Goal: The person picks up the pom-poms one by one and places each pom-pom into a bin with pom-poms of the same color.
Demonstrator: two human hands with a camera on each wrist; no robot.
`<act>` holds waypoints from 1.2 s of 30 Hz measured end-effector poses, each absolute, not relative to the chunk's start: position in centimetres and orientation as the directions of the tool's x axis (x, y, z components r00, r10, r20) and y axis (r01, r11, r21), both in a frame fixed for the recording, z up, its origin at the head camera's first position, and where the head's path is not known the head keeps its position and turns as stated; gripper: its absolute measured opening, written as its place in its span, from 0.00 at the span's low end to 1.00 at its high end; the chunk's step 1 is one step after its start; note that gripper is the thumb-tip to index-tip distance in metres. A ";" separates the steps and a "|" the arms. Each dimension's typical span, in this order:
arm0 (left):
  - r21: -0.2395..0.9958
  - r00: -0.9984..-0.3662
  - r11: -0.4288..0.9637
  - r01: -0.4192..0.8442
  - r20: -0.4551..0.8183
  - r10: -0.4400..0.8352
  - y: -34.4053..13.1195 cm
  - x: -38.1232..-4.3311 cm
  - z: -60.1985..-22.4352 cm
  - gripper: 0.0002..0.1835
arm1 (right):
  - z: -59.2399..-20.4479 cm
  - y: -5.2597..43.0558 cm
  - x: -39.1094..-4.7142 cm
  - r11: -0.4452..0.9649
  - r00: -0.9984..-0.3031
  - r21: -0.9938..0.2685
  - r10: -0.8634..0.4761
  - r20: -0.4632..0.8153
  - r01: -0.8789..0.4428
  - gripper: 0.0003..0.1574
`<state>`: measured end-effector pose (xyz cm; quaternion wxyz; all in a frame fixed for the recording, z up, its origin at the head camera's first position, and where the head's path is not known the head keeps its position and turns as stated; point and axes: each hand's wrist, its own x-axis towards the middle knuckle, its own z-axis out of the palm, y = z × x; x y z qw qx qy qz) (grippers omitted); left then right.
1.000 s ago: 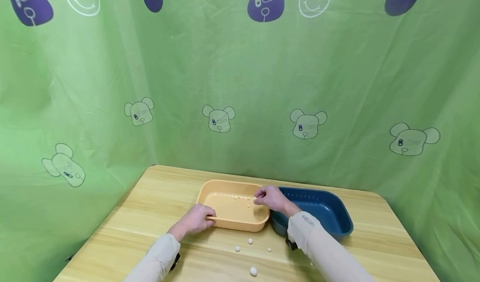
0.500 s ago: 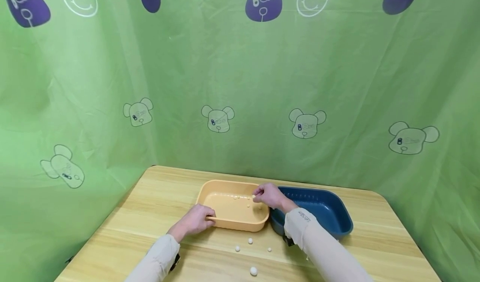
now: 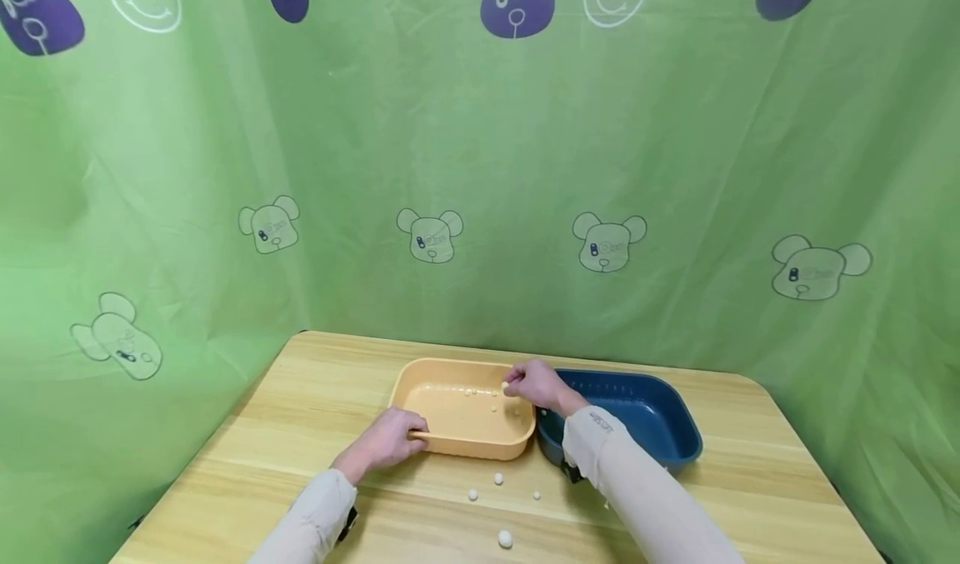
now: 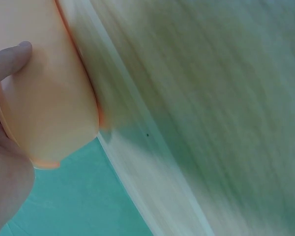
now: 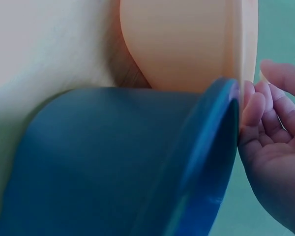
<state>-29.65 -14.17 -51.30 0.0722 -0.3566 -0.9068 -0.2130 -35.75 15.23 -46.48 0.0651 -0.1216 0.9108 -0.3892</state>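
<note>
Left hand (image 3: pixel 385 437) gripping the near left rim of a peach rectangular plastic tray (image 3: pixel 476 447); right hand (image 3: pixel 538 383) pinching a small white ball (image 3: pixel 506 386) over the tray's far right part; dark-blue rectangular plastic tray (image 3: pixel 652 426) at right.

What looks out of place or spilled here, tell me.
Several white balls lie loose on the wooden table outside the orange tray, while small pale pieces sit inside it, so they might be strays. Nothing looks damaged.
</note>
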 end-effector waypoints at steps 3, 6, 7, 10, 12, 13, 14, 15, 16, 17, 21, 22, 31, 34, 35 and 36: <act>0.334 -0.733 0.653 0.680 0.287 0.617 -14.2 -29.7 -51.3 0.09 | -46.5 15.1 -35.9 0.674 -0.963 -0.719 -0.269 -0.027 -0.168 0.10; 0.333 -0.732 0.652 0.681 0.287 0.618 -14.3 -29.7 -51.3 0.09 | -46.5 15.0 -36.0 0.681 -0.959 -0.707 -0.282 -0.012 -0.191 0.10; 0.334 -0.732 0.651 0.681 0.288 0.618 -14.3 -29.7 -51.3 0.09 | -46.4 14.9 -36.1 0.681 -0.958 -0.705 -0.287 -0.006 -0.200 0.09; 0.337 -0.733 0.651 0.680 0.290 0.616 -14.4 -29.7 -51.2 0.08 | -46.3 14.8 -36.2 0.683 -0.955 -0.696 -0.295 0.012 -0.220 0.08; 0.332 -0.729 0.649 0.684 0.295 0.617 -14.5 -29.7 -51.2 0.09 | -46.3 14.7 -36.4 0.683 -0.957 -0.697 -0.290 0.015 -0.219 0.08; 0.331 -0.729 0.649 0.685 0.296 0.618 -14.5 -29.7 -51.2 0.09 | -46.3 14.6 -36.4 0.683 -0.958 -0.698 -0.286 0.017 -0.217 0.08; 0.328 -0.727 0.649 0.686 0.297 0.619 -14.5 -29.8 -51.2 0.09 | -46.3 14.6 -36.5 0.684 -0.959 -0.697 -0.283 0.020 -0.216 0.09; 0.323 -0.724 0.648 0.689 0.300 0.621 -14.5 -29.8 -51.2 0.09 | -46.4 14.6 -36.6 0.684 -0.959 -0.696 -0.282 0.023 -0.218 0.09; 0.317 -0.721 0.648 0.693 0.301 0.624 -14.5 -29.8 -51.2 0.09 | -46.4 14.6 -36.6 0.684 -0.961 -0.698 -0.277 0.021 -0.212 0.09; 0.313 -0.721 0.650 0.693 0.300 0.625 -14.5 -29.8 -51.2 0.09 | -46.5 14.6 -36.7 0.684 -0.963 -0.700 -0.270 0.018 -0.204 0.10; 0.310 -0.722 0.652 0.692 0.287 0.630 -14.4 -29.7 -51.2 0.08 | -46.6 14.6 -36.8 0.685 -0.965 -0.703 -0.261 0.009 -0.192 0.11; 0.312 -0.724 0.653 0.690 0.282 0.629 -14.4 -29.7 -51.2 0.08 | -46.6 14.7 -36.8 0.684 -0.966 -0.706 -0.258 0.006 -0.187 0.11; 0.344 -0.756 0.674 0.654 0.246 0.607 -14.2 -29.7 -51.0 0.08 | -46.7 14.8 -36.7 0.669 -0.964 -0.717 -0.265 0.015 -0.195 0.15; 0.339 -0.754 0.674 0.656 0.249 0.608 -14.2 -29.7 -51.0 0.08 | -46.7 14.8 -36.7 0.666 -0.966 -0.722 -0.258 0.016 -0.190 0.14; 0.339 -0.753 0.674 0.657 0.249 0.609 -14.2 -29.7 -51.0 0.07 | -46.7 14.7 -36.6 0.665 -0.966 -0.721 -0.259 0.021 -0.194 0.14; 0.338 -0.752 0.673 0.658 0.252 0.609 -14.3 -29.7 -51.0 0.07 | -46.8 14.7 -36.6 0.664 -0.965 -0.722 -0.260 0.025 -0.197 0.14</act>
